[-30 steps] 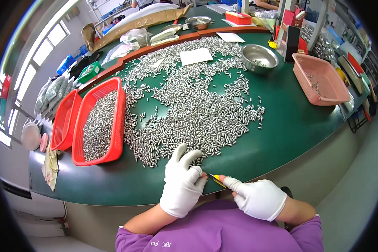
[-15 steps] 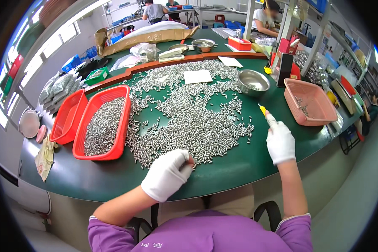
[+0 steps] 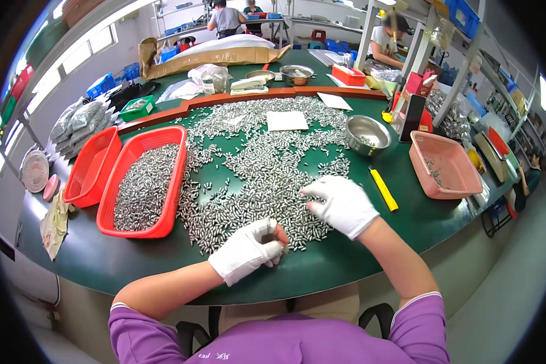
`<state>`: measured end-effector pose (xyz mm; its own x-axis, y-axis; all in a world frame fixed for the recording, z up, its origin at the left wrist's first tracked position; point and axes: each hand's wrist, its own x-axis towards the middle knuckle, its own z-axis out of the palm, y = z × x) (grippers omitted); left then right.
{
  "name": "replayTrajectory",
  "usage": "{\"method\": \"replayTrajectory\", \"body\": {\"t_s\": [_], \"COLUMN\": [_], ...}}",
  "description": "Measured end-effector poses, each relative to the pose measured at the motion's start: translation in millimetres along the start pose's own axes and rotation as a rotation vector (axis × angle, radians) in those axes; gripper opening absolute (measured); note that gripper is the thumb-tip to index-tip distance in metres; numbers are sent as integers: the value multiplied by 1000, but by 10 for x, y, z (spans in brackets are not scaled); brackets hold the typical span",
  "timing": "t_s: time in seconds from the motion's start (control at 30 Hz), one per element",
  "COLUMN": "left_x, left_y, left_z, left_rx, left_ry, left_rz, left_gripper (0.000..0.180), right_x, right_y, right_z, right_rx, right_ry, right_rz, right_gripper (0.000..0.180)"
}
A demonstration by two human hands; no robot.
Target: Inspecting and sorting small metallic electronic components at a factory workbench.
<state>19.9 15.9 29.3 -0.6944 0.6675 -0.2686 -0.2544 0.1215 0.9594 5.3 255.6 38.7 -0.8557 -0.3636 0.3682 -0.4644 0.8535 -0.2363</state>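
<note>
White gloves with bare fingertips cover both my hands. My left hand is closed at the near edge of the spread metal pieces, thumb and fingers curled together; whatever is in it is hidden. These pieces are small, silvery and capsule-shaped. Over the right edge of the spread, my right hand has its thumb and fingers apart, with nothing visible between them. A yellow utility knife lies on the green table to the right of that hand.
At left, a red basket full of pieces stands beside another red basket. A steel bowl, an upright phone and a pink basket are at right. A wooden rail runs behind the pieces. People work farther back.
My right hand has let go of the yellow utility knife, now on the table, and moved left over the pieces. My left hand stays closed nearly in place.
</note>
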Motion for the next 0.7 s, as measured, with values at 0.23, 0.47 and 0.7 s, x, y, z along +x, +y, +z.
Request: {"method": "replayTrajectory", "body": {"t_s": [0.23,0.47,0.7], "left_x": [-5,27,67], "left_y": [-112,-167,-264], "left_z": [-53,-144,-218], "left_rx": [-113,-243,-498], "left_ry": [-83,-91,-85], "left_rz": [-2,-13,-6], "left_gripper": [15,16,14], "right_x": [316,262,225], "right_y": [-67,-84,-134], "right_z": [339,414,307], "right_rx": [58,86,203], "right_ry": [-193,-90,90], "right_rz": [-6,-52,-72], "right_gripper": [15,9,9]}}
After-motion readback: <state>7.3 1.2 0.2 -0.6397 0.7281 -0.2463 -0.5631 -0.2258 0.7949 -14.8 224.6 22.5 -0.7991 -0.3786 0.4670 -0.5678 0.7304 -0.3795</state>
